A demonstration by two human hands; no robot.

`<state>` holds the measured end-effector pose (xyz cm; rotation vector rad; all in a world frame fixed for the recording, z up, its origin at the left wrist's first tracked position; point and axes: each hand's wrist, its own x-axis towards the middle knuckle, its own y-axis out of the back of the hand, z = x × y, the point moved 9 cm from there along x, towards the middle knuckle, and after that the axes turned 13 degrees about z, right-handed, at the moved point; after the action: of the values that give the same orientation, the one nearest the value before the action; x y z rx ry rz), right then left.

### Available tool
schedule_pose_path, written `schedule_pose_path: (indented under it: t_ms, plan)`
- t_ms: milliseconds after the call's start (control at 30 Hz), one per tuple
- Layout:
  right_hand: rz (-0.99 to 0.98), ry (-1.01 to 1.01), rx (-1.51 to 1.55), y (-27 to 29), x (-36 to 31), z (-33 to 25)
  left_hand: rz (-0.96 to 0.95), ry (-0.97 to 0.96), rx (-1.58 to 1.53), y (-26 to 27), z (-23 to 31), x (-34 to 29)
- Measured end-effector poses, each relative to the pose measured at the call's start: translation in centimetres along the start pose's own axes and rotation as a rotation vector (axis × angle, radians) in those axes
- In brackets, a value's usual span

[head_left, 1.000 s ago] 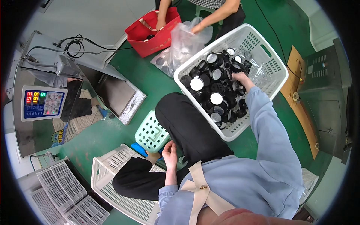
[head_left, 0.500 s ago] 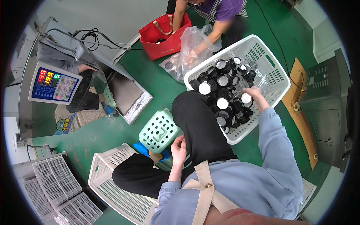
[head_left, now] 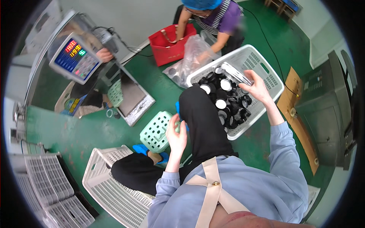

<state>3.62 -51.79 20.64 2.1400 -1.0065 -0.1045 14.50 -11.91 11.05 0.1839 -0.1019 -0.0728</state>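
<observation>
A: In the head view, what does the right hand [head_left: 257, 87] have?
B: It's clamped on a clear cylinder [head_left: 232, 72], fingers and thumb round its near end. The cylinder is tilted, above the white crate [head_left: 254, 62]; whether it is 1 piece or several nested, I can't tell.
A: And in the crate?
B: A heap of black round caps [head_left: 221, 94], with at least 3 white discs showing among them.
A: The left hand [head_left: 176, 138]?
B: Thumb and fingers apart, curled upward, between the mint-green perforated basket [head_left: 154, 133] and the black-trousered knee [head_left: 205, 117].
A: Anyone else there?
B: 1 co-worker in a blue cap [head_left: 201, 3], 1 hand down in the red bag [head_left: 167, 53], the other at the clear plastic bag [head_left: 192, 49] beside the crate.
A: Anything on the left side?
B: A lit control panel [head_left: 74, 59], and below it a 2nd crate [head_left: 110, 193], off-white, next to the person's folded leg.
</observation>
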Motion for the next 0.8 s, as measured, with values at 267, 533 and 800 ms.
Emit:
schedule_pose_path:
  t_ms: [267,533,800]
  plan:
    - [-0.312,0.836,0.169,-14.1,-7.2,-27.1,0.196,-0.824,0.527,4.7,12.2,2.8]
    - [-0.505,0.773,0.148,-27.8,-7.6,-31.3,0.302,-0.207,0.273,13.5,-2.1,9.2]
    - [-0.184,0.304,0.503,-32.6,4.4,-32.7,0.433,0.368,0.321,14.7,-16.9,16.6]
